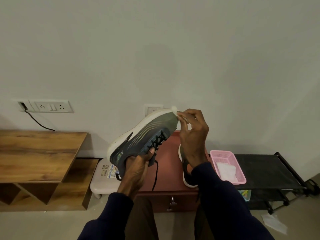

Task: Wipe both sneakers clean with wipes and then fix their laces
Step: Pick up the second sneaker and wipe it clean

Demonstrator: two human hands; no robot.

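Head view looks down at two arms in dark blue sleeves (225, 205). On the floor by the right sleeve lies a crumpled white sheet (273, 222).

The left hand (138, 165) grips the held sneaker (143, 135) at its back opening, with the thumb curled over the edge. This shoe is up in the air above the bench, lying on its side with the toe tipped up and to the right. It is dark blue and grey with a thick white sole. A black lace (155, 175) hangs loose from it, down past the left hand.

The right hand (192, 135) pinches a small white wipe (176, 112) with curled fingers. The wipe touches the toe tip of the held sneaker.

Below the hands is the red-brown bench (168, 163) with a drawer in front. The second sneaker (186, 170) lies on it, partly hidden behind the right arm.

Just right of the bench sits a pink basket (240, 177) with a white pile of wipes (225, 170) inside. It seems to sit on the left end of a black rack (268, 170).

Left of the bench is a small white stool (103, 181), then a wooden shelf (39, 153). Behind all this is a pale wall with a socket plate (52, 106).
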